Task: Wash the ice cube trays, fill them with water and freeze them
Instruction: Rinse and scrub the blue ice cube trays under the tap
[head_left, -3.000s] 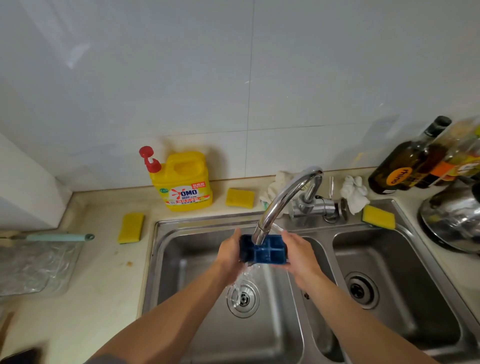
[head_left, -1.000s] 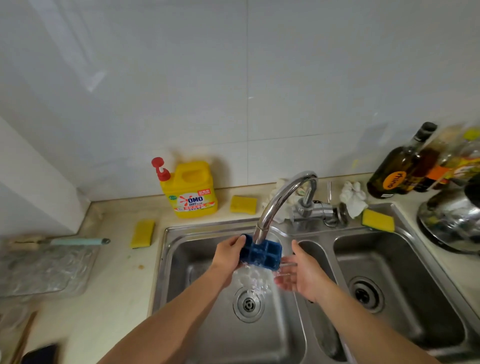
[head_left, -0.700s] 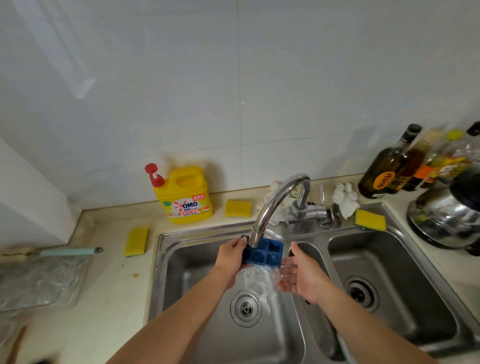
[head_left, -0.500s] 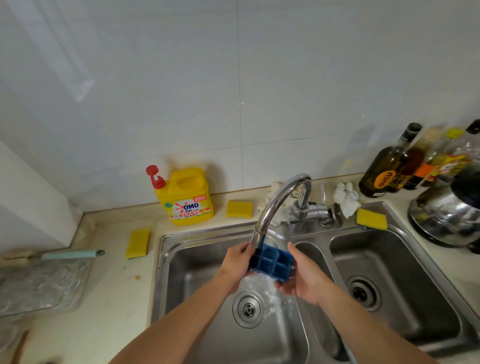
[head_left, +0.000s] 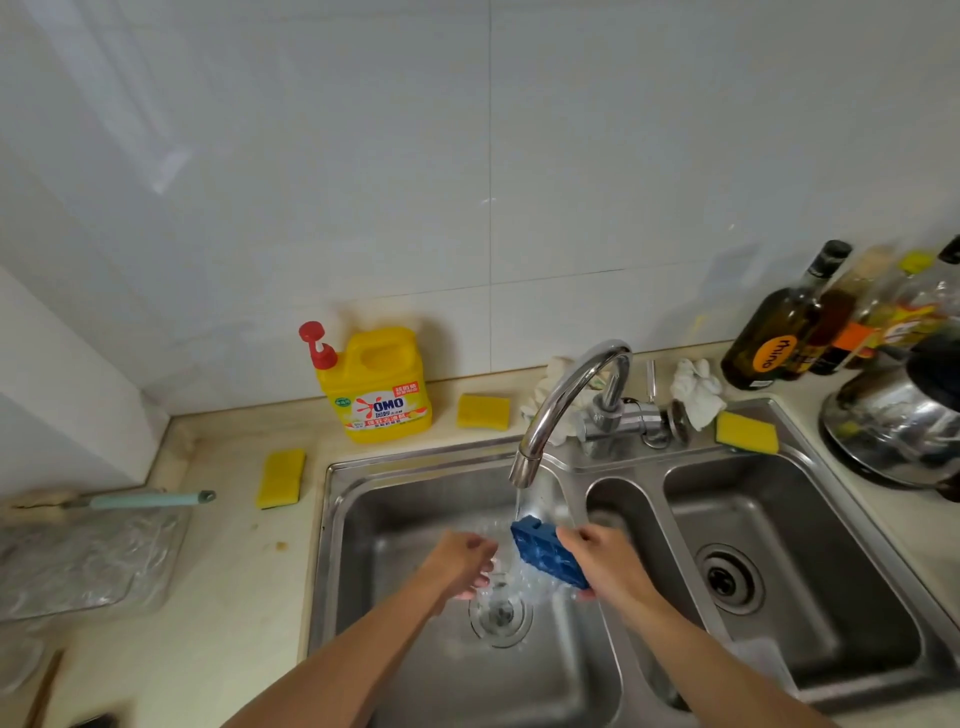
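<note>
So the right hand (head_left: 605, 564) has the blue ice cube tray (head_left: 540, 551) gripped by its right edge, fingers curled round it, and it's tipped up steeply on its side over the left basin of the sink (head_left: 415, 460), right under the faucet (head_left: 561, 400) with water running onto its top corner and splashing down toward the drain (head_left: 500, 613). The left hand (head_left: 460, 564) isn't holding anything, fingers just loosely curled, sitting a little apart from the tray in the spray. Yellow detergent jug (head_left: 382, 387) stands on the counter behind the sink.
</note>
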